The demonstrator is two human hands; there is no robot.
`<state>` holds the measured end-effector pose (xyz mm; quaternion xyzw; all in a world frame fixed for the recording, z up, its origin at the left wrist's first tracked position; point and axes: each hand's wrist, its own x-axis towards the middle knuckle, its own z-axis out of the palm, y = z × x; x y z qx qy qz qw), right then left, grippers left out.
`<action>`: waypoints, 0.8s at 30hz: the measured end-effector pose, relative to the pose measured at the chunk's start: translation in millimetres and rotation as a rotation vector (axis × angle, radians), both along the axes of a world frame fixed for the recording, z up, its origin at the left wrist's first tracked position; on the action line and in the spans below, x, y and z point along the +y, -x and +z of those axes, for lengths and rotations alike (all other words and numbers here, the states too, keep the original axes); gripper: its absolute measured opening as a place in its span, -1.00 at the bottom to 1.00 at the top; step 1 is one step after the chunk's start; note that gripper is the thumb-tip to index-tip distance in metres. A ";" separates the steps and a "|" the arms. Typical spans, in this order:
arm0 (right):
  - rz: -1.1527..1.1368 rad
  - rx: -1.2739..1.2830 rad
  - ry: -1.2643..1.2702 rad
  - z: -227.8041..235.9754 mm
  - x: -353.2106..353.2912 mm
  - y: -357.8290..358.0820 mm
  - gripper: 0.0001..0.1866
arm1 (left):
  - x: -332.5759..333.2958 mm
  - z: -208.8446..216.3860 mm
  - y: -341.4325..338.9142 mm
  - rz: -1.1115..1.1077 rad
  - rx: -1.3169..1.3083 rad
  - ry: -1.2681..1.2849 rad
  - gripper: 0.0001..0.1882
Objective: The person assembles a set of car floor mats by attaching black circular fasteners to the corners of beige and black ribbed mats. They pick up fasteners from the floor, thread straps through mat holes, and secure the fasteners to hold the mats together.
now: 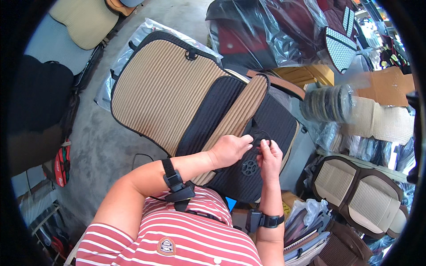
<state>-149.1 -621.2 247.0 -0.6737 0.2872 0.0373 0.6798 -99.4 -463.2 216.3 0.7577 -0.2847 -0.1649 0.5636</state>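
A tan ribbed seat cover [155, 84] with black edging lies spread out before me. Across it are black ribbed panels [208, 106] and a folded tan strip [244, 104]. My left hand [230, 150] is closed in a pinch on a black strap [255, 128] over the black part. Close by on its right, my right hand [270, 158] pinches the same dark strap or cord between thumb and fingers. Just below the hands, a black round disc with holes [250, 168] rests on the black panel. The strap's far end is hard to make out.
Clear plastic wrap [284, 26] covers dark red covers at the back. Stacked seat covers [84, 26] stand at the left. On the right are a wrapped coil [326, 104], a beige-brown seat cover [359, 190] and a cardboard piece [386, 86]. Bagged items [306, 221] sit beside my right forearm.
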 end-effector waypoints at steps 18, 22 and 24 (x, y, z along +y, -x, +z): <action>-0.364 0.210 -0.758 0.5 23.0 -6.3 -0.73 | -0.1 1.5 12.2 0.043 -0.629 -0.102 -0.69; -0.511 0.289 -0.703 11.9 30.4 -15.9 -0.73 | 1.9 3.0 9.5 0.117 -0.700 -0.040 -0.72; -0.444 0.269 -0.767 14.0 27.0 -10.3 -0.72 | 1.7 5.5 9.0 0.116 -0.638 -0.059 -0.74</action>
